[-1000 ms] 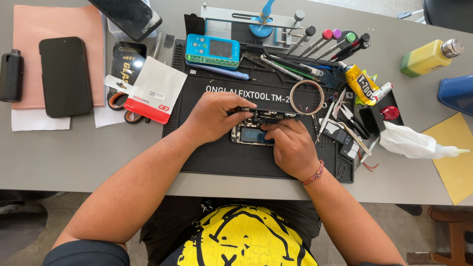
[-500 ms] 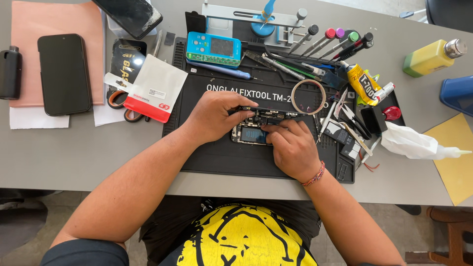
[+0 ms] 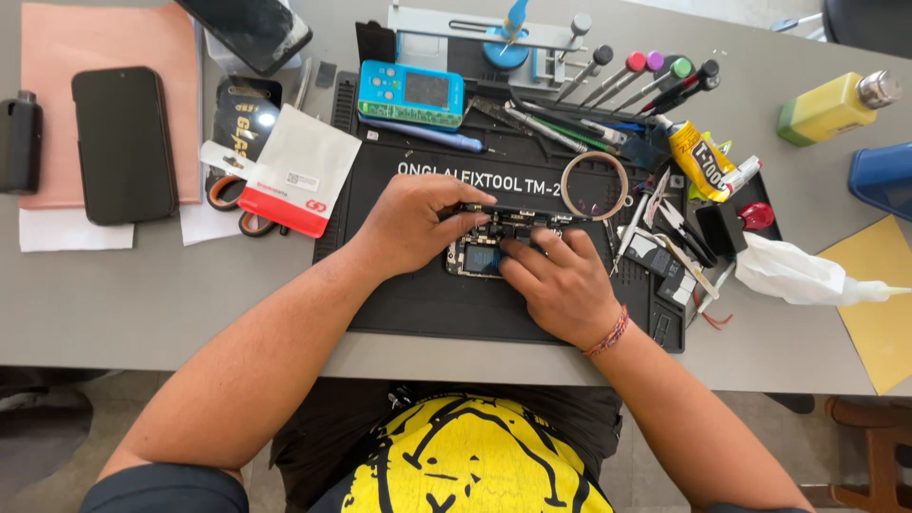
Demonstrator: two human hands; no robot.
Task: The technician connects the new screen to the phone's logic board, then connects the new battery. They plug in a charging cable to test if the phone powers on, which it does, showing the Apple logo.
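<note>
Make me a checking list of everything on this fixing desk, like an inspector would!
Surface: grey table with a black work mat in the middle.
Job's things: opened phone lying flat on the mat, insides showing.
Clutter: black phone on a pink pad, white and red pouch, blue tester, screwdrivers, tape ring, yellow glue tube, yellow bottle, white tissue.
Grippers: left hand and right hand both rest on the opened phone, fingers bent over it.
Cables: thin red wire at the mat's right edge.
Surroundings: wooden stool on the floor.
</note>
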